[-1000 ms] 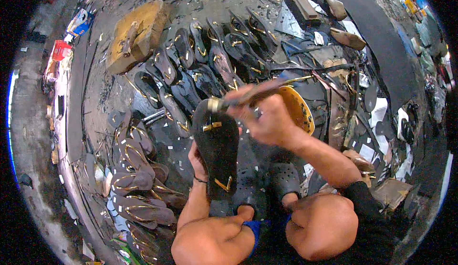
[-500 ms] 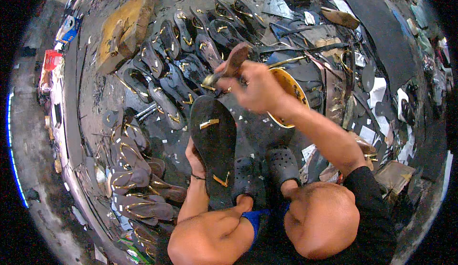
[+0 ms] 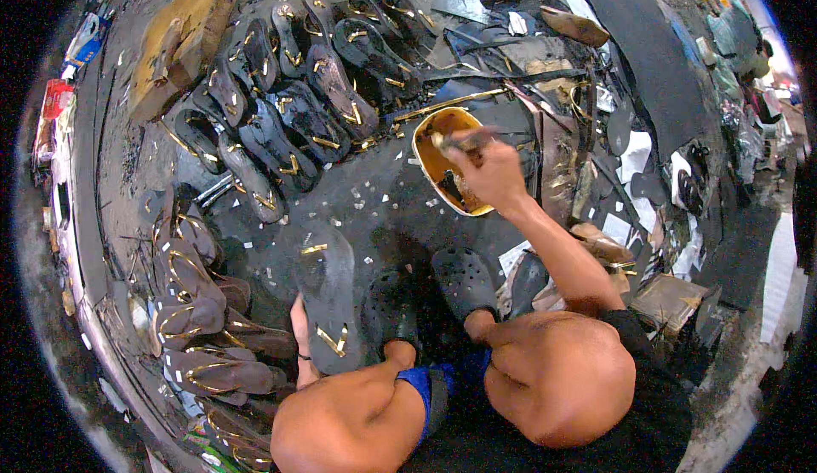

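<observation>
My left hand (image 3: 301,324) grips a dark sandal sole (image 3: 328,273) from its left edge. The sole is tilted up above the ground, with gold strap ends showing near its top and bottom; most of the fingers are hidden behind it. My right hand (image 3: 495,173) is closed round a brush (image 3: 440,141) with a pale tip. It is held over a yellowish tub (image 3: 419,160) smeared inside with orange-brown stuff. Whether the tip touches that stuff I cannot tell.
Rows of dark sandals with gold strap ends (image 3: 289,133) lie ahead on the left. More finished-looking sandals (image 3: 191,316) are stacked at the near left. A wooden block (image 3: 191,39) stands at the far left. Scraps and strips (image 3: 562,158) litter the right.
My right hand has moved the brush from above the sole to over the tub, on the right. The sole sits lower and further from the brush. The whole view has shifted somewhat.
</observation>
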`<move>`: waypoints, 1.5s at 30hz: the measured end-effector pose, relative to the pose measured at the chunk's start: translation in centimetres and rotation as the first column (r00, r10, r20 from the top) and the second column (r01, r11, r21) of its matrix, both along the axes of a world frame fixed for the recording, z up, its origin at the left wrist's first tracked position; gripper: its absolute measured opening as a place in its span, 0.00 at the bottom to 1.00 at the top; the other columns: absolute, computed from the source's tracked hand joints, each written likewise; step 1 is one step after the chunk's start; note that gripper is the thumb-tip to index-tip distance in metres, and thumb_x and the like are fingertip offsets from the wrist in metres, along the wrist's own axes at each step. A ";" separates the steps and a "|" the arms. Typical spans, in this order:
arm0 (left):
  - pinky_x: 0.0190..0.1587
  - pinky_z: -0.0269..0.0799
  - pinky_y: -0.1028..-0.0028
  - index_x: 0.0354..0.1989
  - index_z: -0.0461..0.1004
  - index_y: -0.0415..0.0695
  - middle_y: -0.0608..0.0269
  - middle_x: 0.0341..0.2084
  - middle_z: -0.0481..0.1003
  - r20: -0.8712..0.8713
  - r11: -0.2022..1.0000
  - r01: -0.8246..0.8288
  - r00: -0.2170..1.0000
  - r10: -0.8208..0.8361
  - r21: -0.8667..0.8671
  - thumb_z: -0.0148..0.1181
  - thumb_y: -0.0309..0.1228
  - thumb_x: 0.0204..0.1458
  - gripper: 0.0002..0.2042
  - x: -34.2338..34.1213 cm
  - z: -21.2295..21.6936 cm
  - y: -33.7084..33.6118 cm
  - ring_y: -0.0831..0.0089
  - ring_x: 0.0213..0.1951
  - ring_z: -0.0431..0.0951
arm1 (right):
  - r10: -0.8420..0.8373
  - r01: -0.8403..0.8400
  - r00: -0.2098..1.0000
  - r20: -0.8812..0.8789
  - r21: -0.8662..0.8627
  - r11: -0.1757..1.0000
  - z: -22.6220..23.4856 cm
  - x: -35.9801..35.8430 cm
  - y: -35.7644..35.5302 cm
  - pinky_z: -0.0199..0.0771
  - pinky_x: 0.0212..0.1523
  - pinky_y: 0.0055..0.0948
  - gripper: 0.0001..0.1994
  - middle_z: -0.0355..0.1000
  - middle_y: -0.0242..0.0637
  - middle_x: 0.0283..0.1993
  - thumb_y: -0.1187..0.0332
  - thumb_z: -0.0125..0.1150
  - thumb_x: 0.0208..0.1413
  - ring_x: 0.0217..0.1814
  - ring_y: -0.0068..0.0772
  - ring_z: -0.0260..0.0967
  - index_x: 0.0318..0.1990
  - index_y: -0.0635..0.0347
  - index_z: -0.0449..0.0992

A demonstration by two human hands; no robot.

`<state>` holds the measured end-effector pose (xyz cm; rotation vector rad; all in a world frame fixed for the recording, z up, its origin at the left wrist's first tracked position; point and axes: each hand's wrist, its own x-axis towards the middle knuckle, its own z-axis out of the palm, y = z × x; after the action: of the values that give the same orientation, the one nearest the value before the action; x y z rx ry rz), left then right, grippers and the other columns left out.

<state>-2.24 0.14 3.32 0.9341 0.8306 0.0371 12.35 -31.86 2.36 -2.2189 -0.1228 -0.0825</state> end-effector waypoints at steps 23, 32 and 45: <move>0.50 0.76 0.63 0.56 0.71 0.43 0.57 0.47 0.76 0.477 0.822 0.347 0.873 -0.106 -0.452 0.42 0.52 0.63 0.26 9.5 3.0 -5.7 0.63 0.46 0.78 | 0.452 -0.520 0.854 0.257 0.422 0.743 8.1 2.7 10.3 0.76 0.47 0.41 0.12 0.79 0.45 0.41 0.66 0.67 0.54 0.45 0.45 0.78 0.44 0.58 0.80; 0.56 0.72 0.59 0.58 0.69 0.42 0.55 0.48 0.76 0.661 0.851 0.392 0.747 -0.071 -0.351 0.41 0.46 0.66 0.23 9.3 1.1 -1.1 0.60 0.49 0.77 | 0.283 -0.413 0.886 0.368 0.347 0.842 10.0 0.5 9.1 0.74 0.44 0.36 0.13 0.78 0.37 0.42 0.72 0.68 0.47 0.44 0.43 0.75 0.43 0.53 0.80; 0.47 0.79 0.64 0.56 0.71 0.44 0.56 0.49 0.76 0.445 0.810 0.375 0.881 -0.161 -0.450 0.41 0.49 0.67 0.24 9.5 2.4 -2.1 0.62 0.45 0.80 | 0.578 -0.745 0.539 0.613 0.027 0.666 11.7 -1.6 11.0 0.68 0.38 0.41 0.10 0.76 0.31 0.38 0.69 0.60 0.49 0.40 0.41 0.72 0.40 0.48 0.77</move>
<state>7.26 -1.97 5.70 0.4854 0.2930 -0.2447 10.76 -20.84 14.04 -1.6410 -1.2248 -0.3042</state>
